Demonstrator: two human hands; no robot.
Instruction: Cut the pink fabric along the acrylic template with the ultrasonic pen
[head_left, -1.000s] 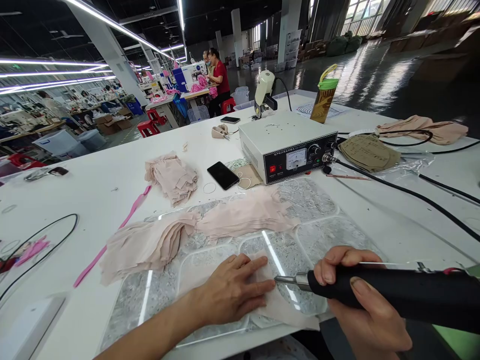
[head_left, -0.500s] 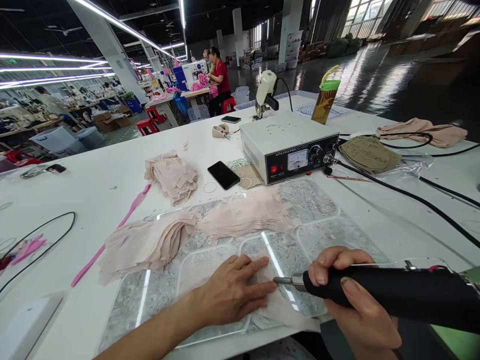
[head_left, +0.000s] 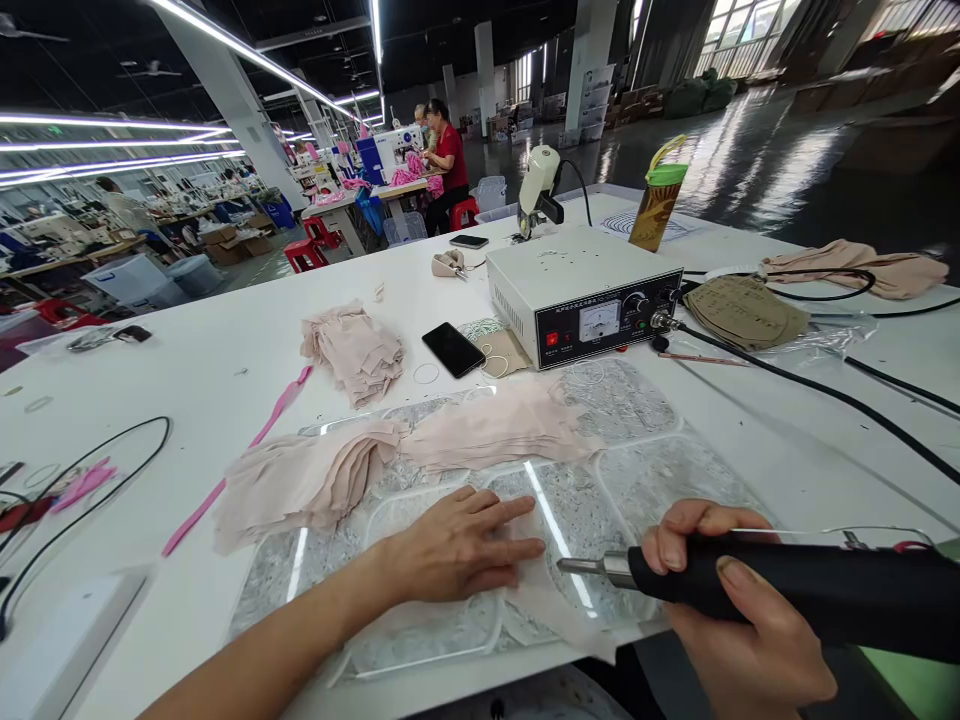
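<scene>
Fabric pieces (head_left: 499,425), pale pink; tool (head_left: 847,592), black with silver tip (head_left: 581,566); mat (head_left: 675,475), marbled grey, pale-outlined; strip (head_left: 262,432), bright pink; counter (head_left: 202,385), white.

Fabric pc. (head_left: 546,600): pale pink, thin, semi-sheer; approx. flat on grey mat (head_left: 667,470), pressed under my L hand (head_left: 465,545), R end loose, reaching past mat's near edge. Tool (head_left: 847,595): blk cyl. handle, slim metal tip; in my R hand (head_left: 750,630), approx. horiz., tip pointing L, just beside fabric; contact unclear.

The metal tip (head_left: 583,566) looks shiny, the handle (head_left: 840,592) matt, the cloth (head_left: 551,603) matt, the mat (head_left: 679,482) glossy.
</scene>
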